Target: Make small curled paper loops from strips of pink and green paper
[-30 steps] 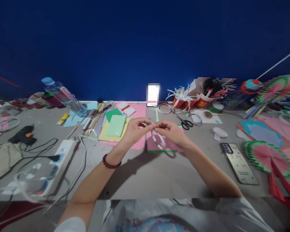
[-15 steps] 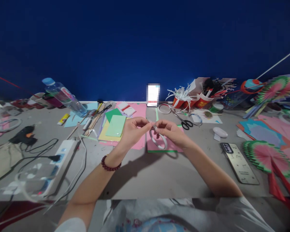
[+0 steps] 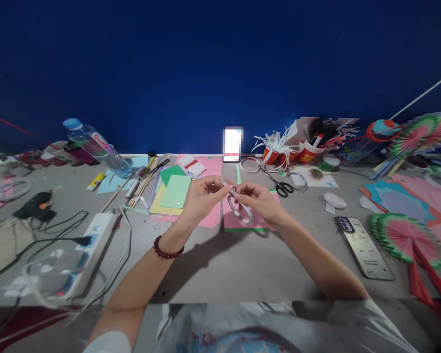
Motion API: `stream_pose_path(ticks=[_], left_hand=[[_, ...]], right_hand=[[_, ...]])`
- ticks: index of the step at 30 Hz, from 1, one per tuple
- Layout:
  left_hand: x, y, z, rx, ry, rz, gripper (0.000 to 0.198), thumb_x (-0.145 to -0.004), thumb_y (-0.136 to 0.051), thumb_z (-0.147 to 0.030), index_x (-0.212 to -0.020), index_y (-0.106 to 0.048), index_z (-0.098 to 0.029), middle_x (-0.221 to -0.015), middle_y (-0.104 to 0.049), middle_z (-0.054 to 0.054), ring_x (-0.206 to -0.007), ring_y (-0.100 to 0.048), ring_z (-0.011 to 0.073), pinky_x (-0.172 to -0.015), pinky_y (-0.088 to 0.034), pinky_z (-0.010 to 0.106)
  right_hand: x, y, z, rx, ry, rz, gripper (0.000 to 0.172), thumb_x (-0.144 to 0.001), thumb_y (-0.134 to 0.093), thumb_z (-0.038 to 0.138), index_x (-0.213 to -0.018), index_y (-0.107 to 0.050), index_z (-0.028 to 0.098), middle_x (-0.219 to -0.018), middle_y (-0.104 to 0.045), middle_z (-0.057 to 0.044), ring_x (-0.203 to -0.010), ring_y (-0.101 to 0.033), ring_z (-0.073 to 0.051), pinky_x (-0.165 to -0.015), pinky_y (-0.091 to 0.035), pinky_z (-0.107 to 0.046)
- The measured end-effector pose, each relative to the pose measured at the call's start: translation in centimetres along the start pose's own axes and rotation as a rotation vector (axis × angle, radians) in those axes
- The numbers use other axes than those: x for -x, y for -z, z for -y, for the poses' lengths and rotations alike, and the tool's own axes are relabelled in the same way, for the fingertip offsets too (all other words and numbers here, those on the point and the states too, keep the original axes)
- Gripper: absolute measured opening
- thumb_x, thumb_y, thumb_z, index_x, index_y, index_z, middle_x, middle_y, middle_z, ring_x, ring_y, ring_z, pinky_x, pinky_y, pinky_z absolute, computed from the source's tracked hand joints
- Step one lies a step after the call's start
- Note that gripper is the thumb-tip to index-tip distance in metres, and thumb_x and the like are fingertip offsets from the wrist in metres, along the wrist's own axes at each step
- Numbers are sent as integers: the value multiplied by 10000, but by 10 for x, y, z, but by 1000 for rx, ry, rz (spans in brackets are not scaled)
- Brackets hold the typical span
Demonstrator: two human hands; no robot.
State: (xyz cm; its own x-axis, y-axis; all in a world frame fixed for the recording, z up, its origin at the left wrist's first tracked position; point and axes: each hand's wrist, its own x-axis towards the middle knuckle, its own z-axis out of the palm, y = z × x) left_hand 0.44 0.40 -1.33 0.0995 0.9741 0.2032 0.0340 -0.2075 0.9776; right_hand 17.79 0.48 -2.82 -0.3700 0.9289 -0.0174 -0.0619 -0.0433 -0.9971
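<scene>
Pinching a white tape roll between thumb and fingers of left hand and right hand, with both grips closed on the top of the ring, almost tip to tip. Probably held up like this to put the top edge in view and under both thumbs. Showing a short white strip at left fingertips, maybe the loose end; cannot tell for sure. Hanging just below the pinch, tilted, over pink paper, apparently not touching. With phone upright at far wall, likely for easy viewing; with scissors lying far right of the hands, probably for quick reach; with paper stack just left of left hand, likely set aside to leave the middle for handwork.
</scene>
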Motion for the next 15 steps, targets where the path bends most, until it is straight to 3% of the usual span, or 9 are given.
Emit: stream_pose_path(ticks=[15], left_hand=[[-1, -1, 4, 16, 67, -35, 256, -690, -765, -357, -604, -636, -153, -824, -721, 72, -696, -655, 142, -548, -521, 228]], right_hand=[[-1, 4, -5, 67, -6, -24, 267, -728, -723, 416, -748, -587, 188, -714, -563, 20, -652, -515, -120, -674, -407, -288]])
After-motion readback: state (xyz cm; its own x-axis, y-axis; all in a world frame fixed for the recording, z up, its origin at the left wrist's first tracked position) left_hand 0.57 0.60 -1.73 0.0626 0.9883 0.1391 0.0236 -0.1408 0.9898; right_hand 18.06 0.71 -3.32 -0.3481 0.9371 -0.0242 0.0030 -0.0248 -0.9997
